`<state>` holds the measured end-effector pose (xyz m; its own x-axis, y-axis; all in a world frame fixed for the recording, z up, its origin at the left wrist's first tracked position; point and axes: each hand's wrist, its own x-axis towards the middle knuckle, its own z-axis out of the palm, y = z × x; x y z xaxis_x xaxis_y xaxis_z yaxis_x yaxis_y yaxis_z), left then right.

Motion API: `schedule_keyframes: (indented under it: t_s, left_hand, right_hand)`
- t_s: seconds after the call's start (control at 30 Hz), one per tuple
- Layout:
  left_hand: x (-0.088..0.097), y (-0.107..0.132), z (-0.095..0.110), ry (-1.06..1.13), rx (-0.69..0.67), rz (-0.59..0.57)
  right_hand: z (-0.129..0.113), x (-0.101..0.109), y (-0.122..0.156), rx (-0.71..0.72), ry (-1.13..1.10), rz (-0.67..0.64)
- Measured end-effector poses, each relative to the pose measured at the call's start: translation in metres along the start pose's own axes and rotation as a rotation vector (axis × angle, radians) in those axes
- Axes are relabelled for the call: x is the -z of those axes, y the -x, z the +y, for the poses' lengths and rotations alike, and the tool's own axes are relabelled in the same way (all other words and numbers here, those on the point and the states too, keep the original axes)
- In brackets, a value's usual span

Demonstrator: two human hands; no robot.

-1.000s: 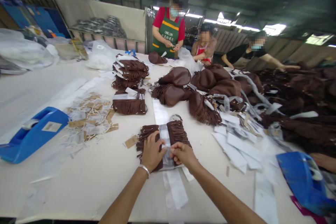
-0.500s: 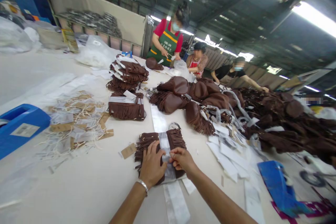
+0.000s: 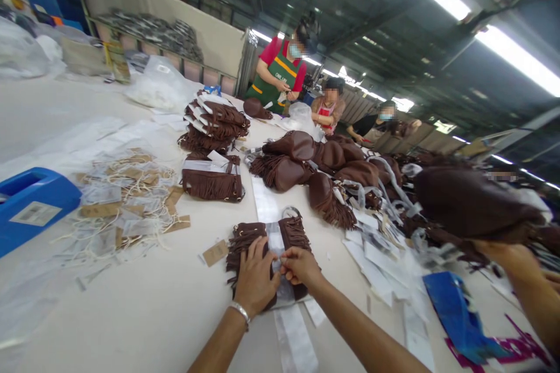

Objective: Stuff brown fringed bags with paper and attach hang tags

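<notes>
A folded dark brown fringed bag (image 3: pixel 296 234) lies on the table in front of me, with a translucent plastic strip (image 3: pixel 275 237) running across its middle. My left hand (image 3: pixel 252 280) rests on the bag's left half, fingers spread flat and thumb at the strip. Close beside that thumb, my right hand (image 3: pixel 300 268) pinches the strip near its centre; the fingertips hide the exact spot. A brown paper tag (image 3: pixel 215 253) sticks out at the bag's left side. Another white strip (image 3: pixel 294 338) lies on the table below the bag.
Tags with strings (image 3: pixel 131 198) are heaped at left beside a blue tape dispenser (image 3: pixel 37 204). Folded bags (image 3: pixel 212 178) and round brown bags (image 3: pixel 293 157) lie beyond. A second blue dispenser (image 3: pixel 457 315) stands right. Nearby, a co-worker's arm (image 3: pixel 520 274) holds a brown bag (image 3: pixel 472 201).
A co-worker's arm has come in from the right with a brown bag. The far co-worker at right has drawn an outstretched arm back. My hands have barely moved.
</notes>
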<state>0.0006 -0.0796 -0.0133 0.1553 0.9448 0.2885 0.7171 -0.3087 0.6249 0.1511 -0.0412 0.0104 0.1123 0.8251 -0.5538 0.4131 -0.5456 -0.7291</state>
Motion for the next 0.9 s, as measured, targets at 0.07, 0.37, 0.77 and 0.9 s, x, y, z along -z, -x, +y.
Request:
schedule_keyframes:
  t_s: [0.07, 0.37, 0.77, 0.9]
  left_hand:
    - [0.0, 0.0, -0.001, 0.002, -0.002, 0.001]
    - [-0.001, 0.0, -0.002, 0.004, -0.001, -0.014]
    - [0.0, 0.002, -0.002, -0.003, -0.001, -0.017]
    - [0.002, 0.004, 0.0, 0.0, -0.008, -0.02]
  right_hand:
    - [0.0, -0.001, -0.002, -0.011, 0.034, 0.008]
    - [0.002, -0.008, -0.012, -0.023, 0.169, 0.049]
    - [-0.012, -0.015, -0.01, -0.061, 0.324, 0.09]
    - [-0.023, -0.016, -0.004, -0.056, 0.344, 0.068]
